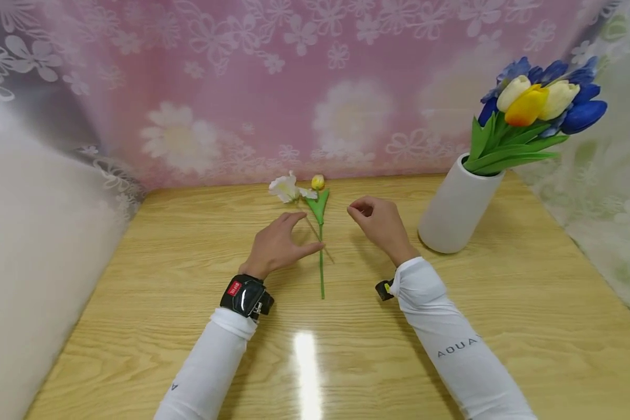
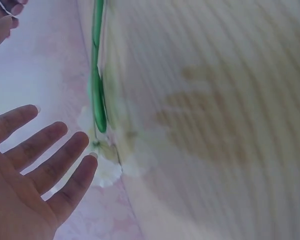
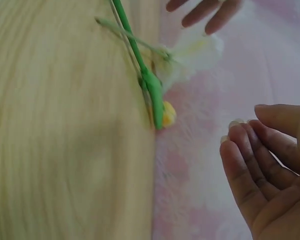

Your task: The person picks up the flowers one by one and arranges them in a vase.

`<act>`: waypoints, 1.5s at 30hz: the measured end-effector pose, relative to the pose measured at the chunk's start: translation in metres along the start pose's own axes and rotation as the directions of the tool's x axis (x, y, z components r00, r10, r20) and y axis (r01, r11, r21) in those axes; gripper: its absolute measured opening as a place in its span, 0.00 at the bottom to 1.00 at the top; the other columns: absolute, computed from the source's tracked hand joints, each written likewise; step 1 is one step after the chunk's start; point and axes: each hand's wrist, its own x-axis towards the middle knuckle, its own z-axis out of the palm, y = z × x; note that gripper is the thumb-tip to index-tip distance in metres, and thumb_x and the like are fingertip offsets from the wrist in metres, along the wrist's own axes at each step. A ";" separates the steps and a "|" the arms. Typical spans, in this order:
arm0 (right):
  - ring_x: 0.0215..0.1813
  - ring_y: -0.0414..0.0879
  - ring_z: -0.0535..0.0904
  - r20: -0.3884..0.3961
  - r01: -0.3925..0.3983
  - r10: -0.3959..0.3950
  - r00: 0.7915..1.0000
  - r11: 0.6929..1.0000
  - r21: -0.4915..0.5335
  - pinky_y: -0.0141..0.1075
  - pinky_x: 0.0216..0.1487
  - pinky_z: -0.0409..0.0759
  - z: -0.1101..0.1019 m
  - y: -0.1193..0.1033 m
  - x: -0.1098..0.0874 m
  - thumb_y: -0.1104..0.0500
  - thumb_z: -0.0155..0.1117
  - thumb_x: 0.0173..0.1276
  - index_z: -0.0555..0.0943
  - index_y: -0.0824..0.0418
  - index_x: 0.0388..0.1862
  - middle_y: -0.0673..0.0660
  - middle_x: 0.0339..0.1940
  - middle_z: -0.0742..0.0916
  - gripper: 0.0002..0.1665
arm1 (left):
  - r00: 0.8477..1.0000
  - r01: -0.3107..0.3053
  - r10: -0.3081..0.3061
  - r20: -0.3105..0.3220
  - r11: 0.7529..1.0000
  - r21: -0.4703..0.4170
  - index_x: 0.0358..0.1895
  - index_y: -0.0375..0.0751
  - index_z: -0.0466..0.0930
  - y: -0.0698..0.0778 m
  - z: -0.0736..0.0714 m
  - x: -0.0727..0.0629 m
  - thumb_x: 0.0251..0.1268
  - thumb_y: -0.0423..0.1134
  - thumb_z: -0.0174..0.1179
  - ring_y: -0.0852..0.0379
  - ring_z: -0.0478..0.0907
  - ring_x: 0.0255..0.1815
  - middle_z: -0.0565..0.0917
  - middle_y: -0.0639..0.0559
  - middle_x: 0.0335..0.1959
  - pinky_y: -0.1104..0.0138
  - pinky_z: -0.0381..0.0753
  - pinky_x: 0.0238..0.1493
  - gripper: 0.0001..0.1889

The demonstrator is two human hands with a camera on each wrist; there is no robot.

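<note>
A yellow tulip (image 1: 318, 182) with green leaves and a long green stem lies on the wooden table in the head view. Its stem crosses the thin stem of a white flower (image 1: 282, 189). My left hand (image 1: 277, 243) hovers at the two stems, thumb and fingers spread apart, gripping nothing. To the right of the flowers is my right hand (image 1: 382, 224), its fingers loosely bent with nothing between them. The right wrist view shows the tulip's green leaves (image 3: 152, 90) well away from the right fingertips. In the left wrist view the white flower (image 2: 107, 170) appears beyond the left fingers.
A white vase (image 1: 459, 210) stands on the right of the table, holding several blue, white and yellow-orange tulips (image 1: 527, 106). Behind the wooden table (image 1: 152, 280) hangs a pink flowered curtain (image 1: 252, 87). A pale wall (image 1: 26, 245) borders the left.
</note>
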 end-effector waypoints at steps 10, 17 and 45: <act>0.41 0.47 0.80 0.177 -0.048 0.043 0.983 0.998 0.027 0.42 0.41 0.79 0.037 -0.011 0.005 0.55 0.61 0.70 0.84 0.61 0.46 0.54 0.39 0.86 0.12 | 0.999 0.040 -0.040 -0.022 0.999 0.025 0.68 0.49 0.68 -0.018 -0.007 -0.010 0.51 0.74 0.56 0.46 0.70 0.61 0.70 0.47 0.64 0.49 0.73 0.53 0.45; 0.43 0.48 0.80 0.250 -0.003 0.005 0.968 1.000 -0.008 0.42 0.44 0.79 0.055 -0.017 0.010 0.58 0.61 0.71 0.83 0.65 0.50 0.56 0.42 0.86 0.15 | 0.997 0.074 -0.073 -0.025 0.997 0.035 0.68 0.49 0.68 -0.029 -0.014 -0.019 0.51 0.74 0.55 0.46 0.69 0.62 0.70 0.46 0.65 0.49 0.73 0.53 0.45; 0.28 0.47 0.71 0.327 -0.052 0.104 0.939 0.985 -0.163 0.38 0.29 0.69 0.085 -0.020 0.025 0.64 0.56 0.71 0.82 0.68 0.35 0.55 0.25 0.77 0.09 | 0.991 0.122 -0.120 -0.054 0.992 0.033 0.67 0.49 0.70 -0.043 -0.024 -0.034 0.50 0.73 0.58 0.46 0.71 0.60 0.71 0.46 0.63 0.49 0.73 0.52 0.44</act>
